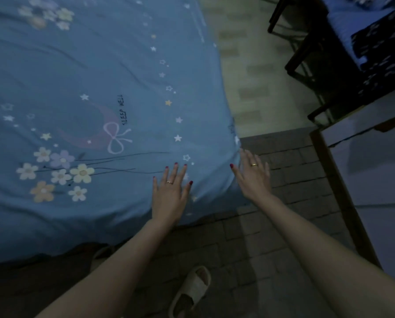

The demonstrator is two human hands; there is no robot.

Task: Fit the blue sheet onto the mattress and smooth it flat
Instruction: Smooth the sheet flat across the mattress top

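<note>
left hand [169, 193]: fingers spread flat on sheet [88, 72] near mattress corner | right hand [252, 173]: fingers straight, fairly wide, at corner's side; contact unclear | sheet covers mattress | slipper [192, 292] on floor below corner

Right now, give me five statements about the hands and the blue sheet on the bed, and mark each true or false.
1. The left hand lies flat, fingers spread, on the blue sheet. True.
2. The right hand grips a pillow. False: it is open at the sheet's corner, with no pillow there.
3. The sheet reads "SLEEP WELL". True.
4. The sheet is plain. False: it carries flowers, stars and a moon.
5. A pale slipper is on the brick floor. True.
</note>
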